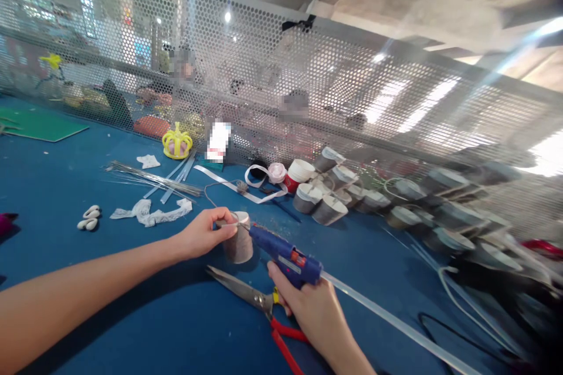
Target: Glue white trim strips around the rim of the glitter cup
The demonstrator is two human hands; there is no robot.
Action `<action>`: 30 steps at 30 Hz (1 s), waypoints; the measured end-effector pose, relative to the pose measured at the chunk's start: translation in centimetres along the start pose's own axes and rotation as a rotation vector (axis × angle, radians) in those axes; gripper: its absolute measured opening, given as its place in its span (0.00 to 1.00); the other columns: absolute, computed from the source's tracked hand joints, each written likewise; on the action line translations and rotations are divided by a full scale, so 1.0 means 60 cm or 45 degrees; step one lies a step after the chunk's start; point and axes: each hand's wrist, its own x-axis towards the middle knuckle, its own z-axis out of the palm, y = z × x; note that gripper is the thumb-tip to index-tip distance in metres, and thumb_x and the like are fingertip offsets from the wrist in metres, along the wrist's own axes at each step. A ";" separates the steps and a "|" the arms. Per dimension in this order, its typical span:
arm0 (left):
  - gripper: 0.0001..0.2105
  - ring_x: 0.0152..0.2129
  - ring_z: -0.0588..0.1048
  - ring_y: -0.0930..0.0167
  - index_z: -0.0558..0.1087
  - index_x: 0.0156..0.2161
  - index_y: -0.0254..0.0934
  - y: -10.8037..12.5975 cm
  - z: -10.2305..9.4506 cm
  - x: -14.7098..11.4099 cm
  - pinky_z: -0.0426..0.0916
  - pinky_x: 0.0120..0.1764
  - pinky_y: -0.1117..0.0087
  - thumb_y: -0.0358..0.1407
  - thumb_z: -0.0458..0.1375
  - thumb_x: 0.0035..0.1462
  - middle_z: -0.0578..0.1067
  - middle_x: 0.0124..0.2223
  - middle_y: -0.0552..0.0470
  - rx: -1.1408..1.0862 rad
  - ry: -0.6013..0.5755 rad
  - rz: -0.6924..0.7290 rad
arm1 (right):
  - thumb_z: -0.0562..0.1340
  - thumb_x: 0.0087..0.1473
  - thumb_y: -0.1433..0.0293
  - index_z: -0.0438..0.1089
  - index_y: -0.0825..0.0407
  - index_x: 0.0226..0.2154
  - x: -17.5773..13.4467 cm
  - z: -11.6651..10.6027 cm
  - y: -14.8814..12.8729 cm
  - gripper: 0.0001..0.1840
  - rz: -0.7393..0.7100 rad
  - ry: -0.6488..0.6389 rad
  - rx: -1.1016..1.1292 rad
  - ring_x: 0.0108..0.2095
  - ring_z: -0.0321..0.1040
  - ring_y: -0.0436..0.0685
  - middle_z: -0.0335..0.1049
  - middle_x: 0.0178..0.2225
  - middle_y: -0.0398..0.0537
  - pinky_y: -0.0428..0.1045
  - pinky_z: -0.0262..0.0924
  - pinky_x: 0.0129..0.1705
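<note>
My right hand (314,307) is wrapped round the grip of a blue hot glue gun (285,255), with a long clear glue stick (396,319) coming out of its back. The gun's nozzle points left, at the upper rim of a small greyish cup (240,244). My left hand (204,234) is closed at that rim, pinching a thin grey cord (210,192) that loops up behind the fingers. Whether the fingers also grip the cup is hidden. Scissors (253,296) with red handles lie under and beside my right hand, blades pointing left.
Many similar cups (329,209) stand or lie on the right of the blue table (132,316). White ribbon (229,181), thin wires (153,177), crumpled white scraps (149,212) and a yellow crown-shaped piece (177,143) lie behind my hands. A perforated metal screen (255,70) edges the back.
</note>
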 end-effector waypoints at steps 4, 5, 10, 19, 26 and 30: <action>0.07 0.25 0.63 0.75 0.60 0.24 0.34 -0.002 -0.001 0.000 0.60 0.31 0.73 0.35 0.50 0.49 0.65 0.26 0.55 -0.028 -0.028 0.030 | 0.59 0.32 0.73 0.74 0.47 0.26 0.002 -0.001 -0.003 0.13 -0.005 -0.008 -0.003 0.12 0.58 0.52 0.63 0.09 0.40 0.49 0.58 0.23; 0.07 0.25 0.63 0.75 0.60 0.24 0.34 -0.002 -0.001 0.000 0.60 0.31 0.73 0.35 0.50 0.49 0.65 0.26 0.54 -0.031 -0.032 0.036 | 0.59 0.33 0.72 0.74 0.47 0.26 0.002 -0.002 -0.004 0.12 0.004 -0.006 0.018 0.12 0.58 0.52 0.64 0.10 0.41 0.48 0.57 0.22; 0.07 0.25 0.63 0.75 0.60 0.25 0.33 -0.004 -0.001 0.001 0.60 0.31 0.74 0.35 0.51 0.49 0.65 0.26 0.54 -0.028 -0.048 0.048 | 0.60 0.33 0.70 0.73 0.48 0.24 0.000 -0.002 -0.012 0.10 0.048 0.021 0.105 0.13 0.59 0.52 0.61 0.08 0.40 0.47 0.56 0.21; 0.08 0.25 0.64 0.75 0.59 0.25 0.33 -0.010 -0.003 0.000 0.61 0.31 0.73 0.36 0.51 0.49 0.65 0.27 0.54 -0.039 -0.063 0.075 | 0.57 0.29 0.74 0.74 0.48 0.24 0.001 -0.002 -0.016 0.14 0.039 0.019 -0.023 0.11 0.51 0.49 0.57 0.06 0.38 0.48 0.53 0.22; 0.08 0.25 0.63 0.75 0.59 0.25 0.33 -0.012 -0.005 0.002 0.60 0.31 0.73 0.35 0.50 0.50 0.64 0.27 0.54 -0.046 -0.084 0.089 | 0.56 0.28 0.76 0.75 0.49 0.24 -0.001 -0.003 -0.013 0.16 0.052 0.012 -0.015 0.10 0.49 0.47 0.59 0.08 0.39 0.47 0.52 0.20; 0.08 0.25 0.64 0.75 0.58 0.26 0.34 -0.015 -0.007 0.001 0.61 0.31 0.73 0.36 0.50 0.50 0.65 0.27 0.54 -0.108 -0.122 0.067 | 0.58 0.30 0.74 0.74 0.49 0.24 0.000 -0.003 -0.019 0.13 0.094 -0.018 0.076 0.10 0.51 0.48 0.61 0.09 0.38 0.48 0.53 0.20</action>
